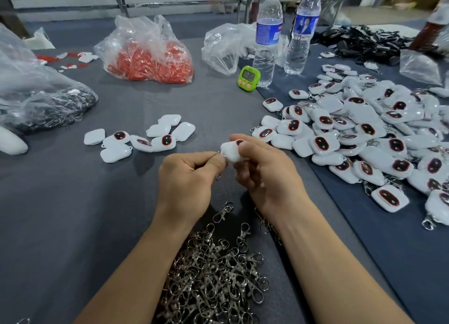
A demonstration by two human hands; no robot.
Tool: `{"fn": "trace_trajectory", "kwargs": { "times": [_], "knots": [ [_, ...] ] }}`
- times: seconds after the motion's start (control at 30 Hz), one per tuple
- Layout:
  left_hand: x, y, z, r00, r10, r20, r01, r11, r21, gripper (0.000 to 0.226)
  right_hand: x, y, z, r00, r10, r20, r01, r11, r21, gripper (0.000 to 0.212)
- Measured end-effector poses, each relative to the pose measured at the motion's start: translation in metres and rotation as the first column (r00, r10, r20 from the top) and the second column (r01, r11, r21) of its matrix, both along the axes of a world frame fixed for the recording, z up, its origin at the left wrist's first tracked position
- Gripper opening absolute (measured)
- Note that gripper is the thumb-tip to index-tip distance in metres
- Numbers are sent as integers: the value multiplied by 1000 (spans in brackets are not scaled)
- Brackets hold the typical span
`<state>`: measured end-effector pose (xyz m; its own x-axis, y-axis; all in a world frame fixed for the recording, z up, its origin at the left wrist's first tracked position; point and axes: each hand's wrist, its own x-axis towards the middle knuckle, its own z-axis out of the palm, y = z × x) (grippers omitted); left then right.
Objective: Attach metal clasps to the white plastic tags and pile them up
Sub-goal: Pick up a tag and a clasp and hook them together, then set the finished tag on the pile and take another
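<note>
Bench (73,202): covered in grey cloth, with a darker blue cloth (379,238) over its right side.

Left hand (192,175): its grip is closed, thumb and forefinger pinching the ring of a metal clasp (218,153). The rest of the clasp is hidden in the fist.

Right hand (262,175): its grip is closed round one white tag (230,151), held above the middle of the bench. The tag's corner meets the clasp ring.

Near edge: a heap of loose clasps (213,275) lies between the forearms.

Right side: a large pile of tags (364,134) spreads over the blue cloth, many with clasps showing.

Left of centre: a small group of tags (141,139) lies flat on the grey cloth.

Far side:
- a clear bag of red pieces (150,61)
- a crumpled clear bag (226,49)
- a green timer (248,78)
- two water bottles (267,39), upright, just beside the timer

Left edge: a clear bag with dark metal contents (41,100).

Far right corner: a tangle of black straps (359,41).

Room: beyond the far edge stand metal table frames (121,5), blurred.
</note>
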<state>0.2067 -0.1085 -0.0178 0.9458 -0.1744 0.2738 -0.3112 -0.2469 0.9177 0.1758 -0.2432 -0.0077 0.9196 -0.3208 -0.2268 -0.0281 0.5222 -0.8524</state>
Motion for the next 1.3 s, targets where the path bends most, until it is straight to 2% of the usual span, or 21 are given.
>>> {"fn": "trace_trajectory", "kwargs": {
  "times": [0.03, 0.1, 0.2, 0.33, 0.4, 0.47, 0.5, 0.53, 0.57, 0.63, 0.67, 0.73, 0.77, 0.87, 0.97, 1.07, 1.13, 1.2, 1.3],
  "knots": [
    [-1, 2, -2, 997, 30, 78, -41, 990, 139, 12, 0, 0, -1, 1000, -18, 7, 19, 998, -60, 21],
    [-5, 2, -2, 975, 30, 220, -119, 905, 408, 21, -2, 2, -2, 999, -21, 35, 27, 980, -198, 20],
    [-9, 2, -1, 940, -19, 340, -189, 800, 570, 22, -5, 8, -3, 997, -5, 81, 35, 928, -370, 22],
    [-8, 1, -3, 927, 54, 371, -261, 804, 534, 19, -4, 7, -3, 996, 15, 85, 15, 938, -345, 20],
    [-6, 0, -3, 944, 89, 317, -243, 839, 488, 18, -3, 0, -3, 1000, 9, 12, -5, 948, -318, 19],
    [-1, 2, -3, 962, 137, 236, -217, 907, 361, 7, -2, -6, -1, 996, 34, -85, -59, 949, -309, 20],
    [0, 3, -3, 964, 166, 206, -225, 924, 310, 4, -2, -9, 1, 994, 53, -91, -74, 965, -253, 21],
    [0, 4, -2, 959, 201, 199, -253, 924, 286, 12, -2, -13, 3, 996, 59, -61, -67, 988, -139, 20],
    [1, 5, -3, 952, 222, 209, -274, 922, 273, 20, -3, -18, 5, 999, 45, 9, -45, 997, 61, 18],
    [1, 6, -3, 936, 248, 250, -314, 909, 273, 30, -9, -32, 7, 975, -36, 219, -75, 876, 476, 24],
    [1, 6, -3, 930, 259, 262, -333, 895, 295, 35, -13, -38, 7, 949, -62, 308, -128, 818, 561, 37],
    [3, 6, -3, 928, 263, 265, -353, 849, 393, 43, -17, -40, 7, 925, -51, 376, -191, 794, 577, 58],
    [4, 6, -4, 936, 248, 250, -339, 825, 451, 44, -16, -38, 5, 929, -35, 368, -191, 807, 559, 59],
    [6, 9, -7, 970, 154, 191, -239, 767, 595, 41, -11, -28, 3, 950, 14, 311, -175, 850, 497, 42],
    [10, 10, -8, 969, 115, 217, -227, 751, 619, 33, -8, -21, 3, 959, 96, 266, -190, 915, 355, 28],
    [12, 11, -8, 976, 131, 176, -204, 835, 510, 30, -5, -16, -1, 979, 122, 165, -144, 981, 129, 26],
    [13, 12, -9, 984, 146, 97, -173, 899, 402, 34, -2, -12, -5, 991, 77, 105, -68, 994, -86, 34],
    [14, 10, -9, 995, 101, -8, -95, 956, 276, 34, -1, -6, -7, 992, 81, 99, -49, 956, -288, 39],
    [12, 6, -4, 991, 15, -135, 0, 994, 106, 24, -1, 0, -10, 981, 176, 82, -122, 888, -443, 29]
  ]
}}
